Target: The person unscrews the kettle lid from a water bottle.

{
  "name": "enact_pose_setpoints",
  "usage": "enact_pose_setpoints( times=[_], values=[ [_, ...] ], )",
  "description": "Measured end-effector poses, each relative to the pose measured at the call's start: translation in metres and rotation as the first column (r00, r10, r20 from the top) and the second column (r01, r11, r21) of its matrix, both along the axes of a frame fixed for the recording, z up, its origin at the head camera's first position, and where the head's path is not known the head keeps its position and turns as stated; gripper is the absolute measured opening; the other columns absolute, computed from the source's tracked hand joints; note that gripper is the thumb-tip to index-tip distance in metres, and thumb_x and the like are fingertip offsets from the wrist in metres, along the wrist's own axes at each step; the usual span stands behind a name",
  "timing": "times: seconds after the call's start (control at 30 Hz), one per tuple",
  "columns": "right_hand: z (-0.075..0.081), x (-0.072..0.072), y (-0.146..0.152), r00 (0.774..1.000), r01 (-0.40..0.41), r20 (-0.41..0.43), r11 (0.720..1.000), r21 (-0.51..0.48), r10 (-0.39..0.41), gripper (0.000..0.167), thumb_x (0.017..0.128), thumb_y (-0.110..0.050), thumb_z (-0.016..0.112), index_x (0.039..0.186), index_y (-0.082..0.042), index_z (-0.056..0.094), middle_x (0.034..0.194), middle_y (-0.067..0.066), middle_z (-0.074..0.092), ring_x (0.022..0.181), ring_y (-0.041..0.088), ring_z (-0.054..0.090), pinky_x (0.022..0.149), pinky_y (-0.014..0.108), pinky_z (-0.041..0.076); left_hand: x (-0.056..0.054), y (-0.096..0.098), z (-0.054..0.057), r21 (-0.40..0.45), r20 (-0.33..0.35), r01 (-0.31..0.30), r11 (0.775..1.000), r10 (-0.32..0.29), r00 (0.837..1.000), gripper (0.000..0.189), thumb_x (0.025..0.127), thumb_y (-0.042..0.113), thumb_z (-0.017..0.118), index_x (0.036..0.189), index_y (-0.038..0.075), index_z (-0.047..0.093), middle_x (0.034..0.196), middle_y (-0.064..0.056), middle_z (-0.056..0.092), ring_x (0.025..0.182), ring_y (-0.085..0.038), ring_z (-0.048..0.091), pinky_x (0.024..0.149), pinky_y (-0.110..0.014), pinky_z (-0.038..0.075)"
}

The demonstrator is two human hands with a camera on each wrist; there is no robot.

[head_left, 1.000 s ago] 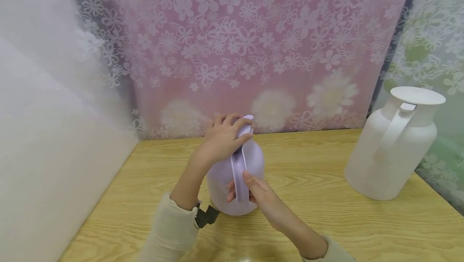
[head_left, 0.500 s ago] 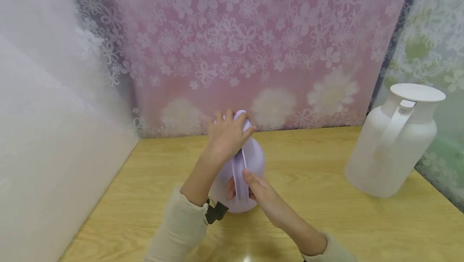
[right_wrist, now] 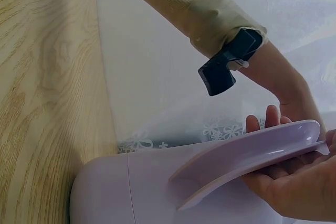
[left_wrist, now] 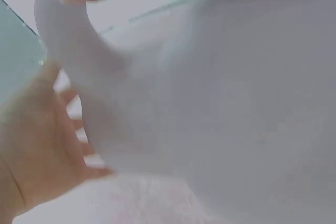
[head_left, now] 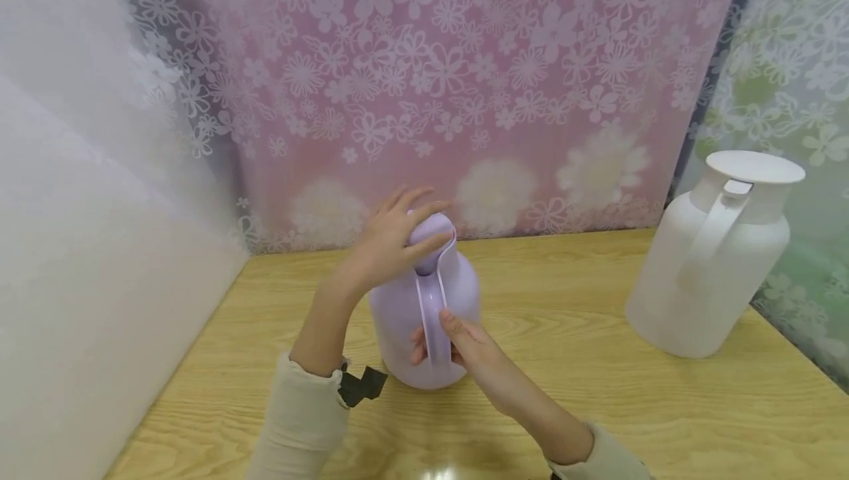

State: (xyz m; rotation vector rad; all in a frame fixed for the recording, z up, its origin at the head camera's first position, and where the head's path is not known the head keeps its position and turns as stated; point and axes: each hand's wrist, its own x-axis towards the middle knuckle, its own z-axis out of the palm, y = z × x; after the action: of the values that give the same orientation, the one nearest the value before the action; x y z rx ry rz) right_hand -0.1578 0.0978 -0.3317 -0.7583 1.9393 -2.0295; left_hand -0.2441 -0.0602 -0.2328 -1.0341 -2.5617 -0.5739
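A lilac thermal jug (head_left: 458, 292) stands upright on the wooden table, its handle facing me. My right hand (head_left: 487, 369) grips the jug's handle (head_left: 432, 314), with the thumb along the right side and fingers reaching through the loop. That handle (right_wrist: 252, 153) looks large in the right wrist view. Over the jug's rounded lilac lid (head_left: 434, 227), my left hand (head_left: 388, 244) spreads its fingers, nearly straight, with the thumb across the near side. In the left wrist view, gaps show between the left hand (left_wrist: 42, 135) and the pale jug (left_wrist: 226, 98).
A white jug (head_left: 716, 266) with a handle stands at the right of the table (head_left: 564, 296). Flowered pink sheeting (head_left: 464, 82) hangs behind, and a white wall (head_left: 99, 207) closes the left side. A black device (head_left: 361, 385) is strapped to the left wrist.
My left hand first turned over the lid to the right, then swung back left with its fingers loosened, showing more of the lid. The right hand stays on the handle.
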Motion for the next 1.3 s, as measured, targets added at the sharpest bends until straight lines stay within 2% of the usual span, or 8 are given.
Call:
enact_pose_setpoints(
  times=[0.1, 0.23, 0.4, 0.53, 0.67, 0.83, 1.07, 1.3],
  values=[
    [0.000, 0.000, 0.000, 1.000, 0.006, -0.009, 1.000, 0.000, -0.006, 0.058, 0.101, -0.040, 0.020, 0.106, 0.006, 0.055, 0.090, 0.013, 0.062, 0.092, 0.027, 0.058, 0.090, 0.043, 0.038, -0.006, -0.011, -0.003, 0.033, -0.035, 0.123, 0.992, -0.122, 0.992, 0.040, 0.094, 0.038, 0.049, 0.131, 0.023, 0.052, 0.142, -0.001, 0.035, 0.136, -0.023, 0.013, 0.106, -0.047, 0.010],
    [0.000, -0.001, 0.000, 1.000, 0.008, -0.012, 1.000, -0.010, -0.008, 0.058, 0.101, -0.040, 0.020, 0.106, 0.007, 0.055, 0.089, 0.014, 0.062, 0.091, 0.027, 0.058, 0.089, 0.043, 0.039, -0.015, -0.017, -0.011, 0.064, -0.026, 0.243, 0.968, -0.242, 0.970, 0.035, 0.093, 0.029, 0.051, 0.127, 0.019, 0.056, 0.138, -0.001, 0.042, 0.133, -0.018, 0.021, 0.105, -0.045, 0.015],
    [-0.001, -0.001, -0.001, 1.000, 0.000, -0.008, 1.000, -0.015, 0.000, 0.058, 0.101, -0.040, 0.020, 0.106, 0.007, 0.054, 0.090, 0.014, 0.062, 0.092, 0.027, 0.058, 0.089, 0.043, 0.039, -0.017, -0.017, -0.020, 0.116, 0.005, 0.263, 0.958, -0.266, 0.964, 0.036, 0.094, 0.027, 0.050, 0.127, 0.017, 0.055, 0.136, -0.001, 0.044, 0.132, -0.019, 0.025, 0.105, -0.044, 0.017],
    [-0.001, -0.001, -0.001, 1.000, 0.005, -0.011, 1.000, -0.014, -0.005, 0.058, 0.102, -0.039, 0.019, 0.106, 0.007, 0.054, 0.089, 0.014, 0.062, 0.092, 0.027, 0.058, 0.087, 0.041, 0.040, -0.010, -0.013, -0.019, 0.104, 0.046, 0.174, 0.979, -0.180, 0.983, 0.039, 0.095, 0.033, 0.048, 0.131, 0.018, 0.051, 0.140, -0.003, 0.039, 0.132, -0.021, 0.023, 0.104, -0.048, 0.017],
    [0.000, -0.001, -0.001, 1.000, 0.000, -0.008, 1.000, -0.012, -0.001, 0.058, 0.102, -0.039, 0.019, 0.107, 0.006, 0.054, 0.090, 0.014, 0.062, 0.092, 0.027, 0.057, 0.086, 0.040, 0.041, -0.001, -0.006, -0.014, 0.010, 0.069, 0.061, 0.998, -0.061, 0.996, 0.043, 0.097, 0.037, 0.043, 0.135, 0.019, 0.046, 0.142, -0.002, 0.036, 0.133, -0.024, 0.020, 0.104, -0.050, 0.015],
    [0.000, -0.001, -0.001, 1.000, -0.012, -0.001, 1.000, -0.019, 0.012, 0.058, 0.101, -0.040, 0.019, 0.107, 0.006, 0.054, 0.090, 0.013, 0.062, 0.093, 0.028, 0.057, 0.087, 0.042, 0.041, 0.007, 0.005, -0.008, -0.120, 0.029, -0.074, 0.990, 0.078, 0.997, 0.045, 0.098, 0.042, 0.039, 0.137, 0.021, 0.042, 0.140, -0.002, 0.036, 0.130, -0.029, 0.024, 0.101, -0.053, 0.018],
    [0.000, -0.002, -0.002, 1.000, -0.005, 0.016, 1.000, -0.025, 0.005, 0.058, 0.101, -0.042, 0.021, 0.106, 0.005, 0.054, 0.090, 0.011, 0.062, 0.092, 0.027, 0.058, 0.089, 0.044, 0.040, 0.012, 0.019, 0.000, -0.226, -0.009, -0.229, 0.947, 0.233, 0.972, 0.046, 0.095, 0.048, 0.039, 0.136, 0.026, 0.041, 0.134, -0.003, 0.037, 0.123, -0.029, 0.029, 0.092, -0.050, 0.028],
    [0.000, -0.002, -0.002, 1.000, -0.002, 0.009, 1.000, -0.027, 0.003, 0.057, 0.101, -0.042, 0.021, 0.104, 0.004, 0.055, 0.089, 0.011, 0.061, 0.090, 0.026, 0.058, 0.087, 0.042, 0.040, 0.013, 0.035, 0.002, -0.304, -0.083, -0.403, 0.863, 0.397, 0.914, 0.054, 0.093, 0.055, 0.036, 0.136, 0.022, 0.041, 0.131, -0.009, 0.040, 0.122, -0.032, 0.030, 0.091, -0.055, 0.031]
  ],
)
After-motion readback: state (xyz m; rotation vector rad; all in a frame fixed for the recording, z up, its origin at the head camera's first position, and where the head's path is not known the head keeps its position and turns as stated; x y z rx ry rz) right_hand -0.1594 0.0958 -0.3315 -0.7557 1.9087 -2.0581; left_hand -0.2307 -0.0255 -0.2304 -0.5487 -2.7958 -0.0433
